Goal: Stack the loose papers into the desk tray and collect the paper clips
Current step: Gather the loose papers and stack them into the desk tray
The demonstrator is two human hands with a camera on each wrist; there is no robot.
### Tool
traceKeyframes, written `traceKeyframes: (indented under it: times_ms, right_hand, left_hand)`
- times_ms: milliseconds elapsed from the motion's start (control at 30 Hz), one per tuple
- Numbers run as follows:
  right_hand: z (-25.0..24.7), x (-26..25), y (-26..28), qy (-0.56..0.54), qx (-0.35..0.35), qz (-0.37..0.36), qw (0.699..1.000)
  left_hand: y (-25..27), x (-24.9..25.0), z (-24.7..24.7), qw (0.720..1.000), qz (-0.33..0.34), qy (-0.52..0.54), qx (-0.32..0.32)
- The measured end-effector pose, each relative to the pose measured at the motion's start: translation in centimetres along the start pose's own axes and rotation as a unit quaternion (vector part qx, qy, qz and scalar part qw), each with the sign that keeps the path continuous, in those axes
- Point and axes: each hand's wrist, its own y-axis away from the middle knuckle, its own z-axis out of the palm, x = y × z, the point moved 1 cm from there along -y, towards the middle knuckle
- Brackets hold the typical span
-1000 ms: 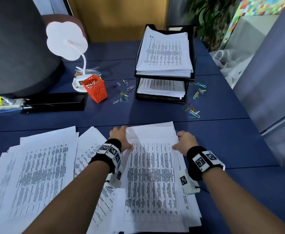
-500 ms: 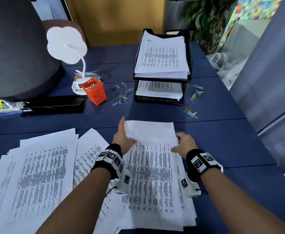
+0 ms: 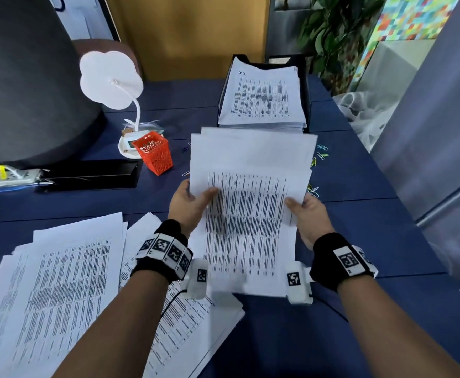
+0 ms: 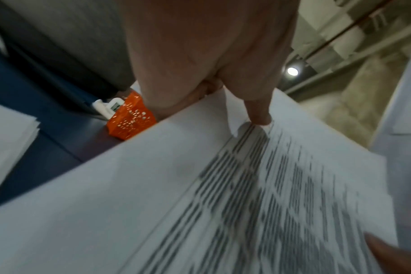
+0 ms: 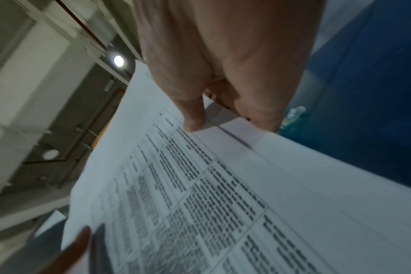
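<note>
A stack of printed papers (image 3: 248,208) is lifted off the blue desk (image 3: 359,241), held by both hands. My left hand (image 3: 189,203) pinches its left edge, thumb on top (image 4: 258,115). My right hand (image 3: 305,211) pinches the right edge (image 5: 195,122). The same stack fills both wrist views (image 4: 223,185) (image 5: 211,185). Beyond it stands the black desk tray (image 3: 305,77), its upper level full of papers (image 3: 261,99). More loose papers (image 3: 54,282) lie at the near left. Coloured paper clips (image 3: 317,156) show to the right of the held stack; others are hidden behind it.
An orange mesh cup (image 3: 154,152) stands left of the tray, in front of a white lamp (image 3: 111,80). A black box (image 3: 92,174) and a power strip (image 3: 10,178) lie at the far left. A large grey cylinder (image 3: 27,77) rises behind them.
The stack lay on the desk with both hands at its top corners; now both hands have lifted it and carried it forward toward the tray, covering the lower tray level and most clips.
</note>
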Motion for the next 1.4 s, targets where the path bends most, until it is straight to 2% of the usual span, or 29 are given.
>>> traceKeyframes:
  times_ms: [100, 233, 333, 433, 567, 667, 800, 967, 1100, 1233, 1400]
  right_hand:
    - [0.9, -3.1, -0.2, -0.013, 0.028, -0.067, 0.997]
    - [2.1, -6.6, 0.3, 0.001, 0.053, -0.174, 0.983]
    - [2.6, -7.0, 0.6, 0.021, 0.060, -0.205, 0.977]
    - [2.5, -6.0, 0.8, 0.018, 0.056, -0.180, 0.982]
    - [1.9, -5.1, 0.4, -0.008, 0.070, -0.131, 0.989]
    - [2.0, -4.7, 0.3, 0.004, 0.047, -0.112, 0.993]
    - [2.5, -5.4, 0.6, 0.037, 0.053, -0.152, 0.986]
    - [2.7, -5.5, 0.3, 0.066, 0.057, -0.203, 0.975]
    - [2.6, -4.3, -0.1, 0.052, 0.039, -0.144, 0.987]
    - [2.3, -2.7, -0.5, 0.088, 0.025, -0.082, 0.992]
    - [1.2, 0.1, -1.0, 0.105, 0.037, -0.028, 0.993]
  left_hand:
    - [0.1, 1.8, 0.6, 0.997, 0.050, -0.043, 0.044]
    - [0.0, 4.9, 1.5, 0.988, 0.131, -0.023, 0.073]
    - [0.3, 5.4, 1.7, 0.989, 0.132, -0.008, 0.062]
    - [0.8, 4.9, 1.6, 0.993, 0.089, 0.053, 0.051]
    - [0.5, 4.5, 1.2, 0.990, 0.085, 0.093, 0.061]
    - [0.1, 4.4, 1.5, 0.992, 0.077, 0.096, 0.038]
    - [-0.4, 4.5, 2.7, 0.991, 0.090, 0.097, 0.019]
    - [-0.9, 4.9, 3.3, 0.989, 0.123, 0.067, 0.052]
    - [-0.7, 2.7, 3.4, 0.993, 0.091, 0.051, 0.063]
    - [-0.7, 0.7, 3.7, 0.998, 0.043, 0.023, 0.045]
    - [-1.6, 0.4, 3.3, 0.998, 0.019, -0.012, 0.060]
